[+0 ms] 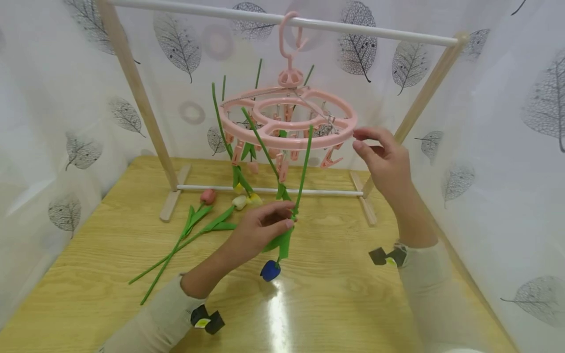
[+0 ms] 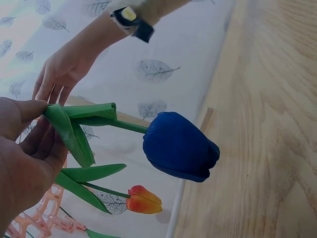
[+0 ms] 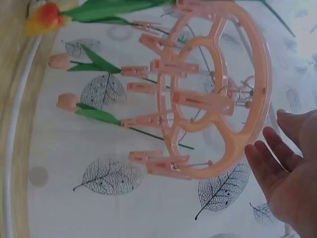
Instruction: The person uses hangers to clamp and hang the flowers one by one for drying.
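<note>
My left hand (image 1: 258, 228) pinches a blue artificial tulip (image 1: 270, 270) by its green leaves and stem, bloom hanging down over the table. In the left wrist view the blue bloom (image 2: 179, 147) fills the middle. A pink round clip hanger (image 1: 324, 142) hangs from a rack, with several clothes pegs (image 1: 330, 158) below its ring. My right hand (image 1: 388, 159) has its fingertips right at the ring's right rim, fingers loosely bent. Several tulips hang upside down from pegs, including pink blooms (image 3: 67, 101) and a red-yellow one (image 3: 44, 19).
A coral tulip (image 1: 208, 197) and a white tulip (image 1: 240, 202) lie crossed on the wooden table (image 1: 335, 294), left of the hanger. The rack has a white top bar (image 1: 375, 32), wooden side posts (image 1: 141, 98) and a low white bar (image 1: 326, 192). Leaf-print curtain surrounds the table.
</note>
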Motion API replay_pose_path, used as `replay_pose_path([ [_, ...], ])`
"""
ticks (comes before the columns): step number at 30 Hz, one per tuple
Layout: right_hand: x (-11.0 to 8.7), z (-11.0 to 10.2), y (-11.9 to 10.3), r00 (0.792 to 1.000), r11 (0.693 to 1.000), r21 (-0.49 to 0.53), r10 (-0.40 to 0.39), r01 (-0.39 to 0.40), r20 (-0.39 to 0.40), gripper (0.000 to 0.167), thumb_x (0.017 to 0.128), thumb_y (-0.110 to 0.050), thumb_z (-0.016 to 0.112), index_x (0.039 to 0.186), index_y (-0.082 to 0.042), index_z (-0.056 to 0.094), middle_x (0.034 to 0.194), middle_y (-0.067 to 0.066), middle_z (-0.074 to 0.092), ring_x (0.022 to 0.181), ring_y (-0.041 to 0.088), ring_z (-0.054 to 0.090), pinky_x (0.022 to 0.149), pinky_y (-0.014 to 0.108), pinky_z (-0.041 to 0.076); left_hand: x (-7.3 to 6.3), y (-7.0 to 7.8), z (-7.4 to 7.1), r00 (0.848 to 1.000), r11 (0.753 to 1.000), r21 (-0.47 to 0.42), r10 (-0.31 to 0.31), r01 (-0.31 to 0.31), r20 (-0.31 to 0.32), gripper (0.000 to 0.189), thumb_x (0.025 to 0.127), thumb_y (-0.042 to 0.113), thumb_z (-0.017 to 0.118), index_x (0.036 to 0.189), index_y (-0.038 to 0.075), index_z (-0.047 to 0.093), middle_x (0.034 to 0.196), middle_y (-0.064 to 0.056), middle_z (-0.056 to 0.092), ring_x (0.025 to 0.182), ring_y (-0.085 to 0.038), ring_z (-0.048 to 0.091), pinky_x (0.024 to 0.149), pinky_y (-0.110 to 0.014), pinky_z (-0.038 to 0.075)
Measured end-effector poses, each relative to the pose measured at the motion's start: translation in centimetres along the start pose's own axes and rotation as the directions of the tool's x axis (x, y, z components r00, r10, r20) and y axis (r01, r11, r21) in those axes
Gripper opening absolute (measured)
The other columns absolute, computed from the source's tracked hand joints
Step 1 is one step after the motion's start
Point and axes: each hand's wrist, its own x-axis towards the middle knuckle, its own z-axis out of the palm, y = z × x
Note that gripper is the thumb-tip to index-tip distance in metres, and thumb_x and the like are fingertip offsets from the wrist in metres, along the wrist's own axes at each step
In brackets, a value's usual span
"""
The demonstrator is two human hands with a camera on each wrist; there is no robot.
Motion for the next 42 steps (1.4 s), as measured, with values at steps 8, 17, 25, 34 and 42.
replay_pose_path([
  [8, 5.0, -2.6, 2.4, 0.976, 0.998, -0.06, -0.004, 0.017, 0.219, 0.028, 0.099, -0.009, 0.064, 0.127, -0.002, 0.067, 0.126, -0.006, 0.064, 0.113, 0.003, 0.061, 0.096, 0.019, 0.051, -0.1, 0.1, 0.0, 1.0, 1.0, 0.007, 0.017, -0.017, -0.005, 0.036, 0.099, 0.014, 0.066, 0.134, 0.01, 0.063, 0.111, -0.007, 0.067, 0.098, -0.019, 0.065, 0.081, -0.026, 0.056],
  [17, 6.2, -3.3, 3.6, 0.937, 0.997, -0.073, 0.037, -0.012, 0.348, 0.028, 0.1, -0.016, 0.064, 0.126, -0.007, 0.07, 0.14, 0.005, 0.061, 0.134, 0.009, 0.051, 0.116, 0.035, 0.038, -0.1, -0.3, 0.2, 0.999, 0.998, 0.019, 0.053, -0.053, -0.003, 0.036, 0.099, 0.012, 0.066, 0.134, 0.007, 0.063, 0.11, -0.009, 0.067, 0.097, -0.019, 0.066, 0.082, -0.027, 0.057],
  [25, 5.9, -2.8, 3.3, 0.935, 0.995, -0.101, 0.051, -0.016, 0.352, 0.024, 0.097, -0.018, 0.07, 0.119, -0.009, 0.073, 0.128, -0.004, 0.068, 0.128, 0.005, 0.053, 0.119, 0.047, 0.032, -0.2, -0.2, 0.3, 0.999, 0.999, 0.007, 0.034, -0.034, -0.001, 0.035, 0.099, 0.014, 0.066, 0.134, 0.011, 0.064, 0.112, -0.007, 0.067, 0.099, -0.019, 0.066, 0.083, -0.027, 0.057],
  [34, 4.7, -2.0, 1.8, 0.945, 0.995, -0.09, -0.02, 0.052, 0.325, 0.02, 0.094, -0.013, 0.073, 0.113, -0.007, 0.075, 0.116, -0.013, 0.07, 0.12, 0.002, 0.058, 0.115, 0.037, 0.038, -0.2, -0.1, 0.1, 0.999, 0.999, 0.017, 0.042, -0.042, -0.005, 0.037, 0.1, 0.014, 0.064, 0.137, 0.012, 0.062, 0.116, -0.01, 0.066, 0.1, -0.02, 0.064, 0.083, -0.027, 0.056],
  [42, 3.7, -1.4, 0.4, 0.939, 0.993, -0.032, -0.096, 0.113, 0.331, 0.018, 0.09, -0.003, 0.075, 0.108, -0.006, 0.077, 0.112, -0.013, 0.071, 0.117, 0.006, 0.061, 0.109, 0.029, 0.042, 0.1, -0.4, -0.7, 0.999, 0.999, 0.025, 0.031, -0.031, -0.029, 0.039, 0.101, 0.016, 0.064, 0.139, 0.011, 0.059, 0.122, -0.012, 0.063, 0.105, -0.022, 0.063, 0.087, -0.028, 0.056],
])
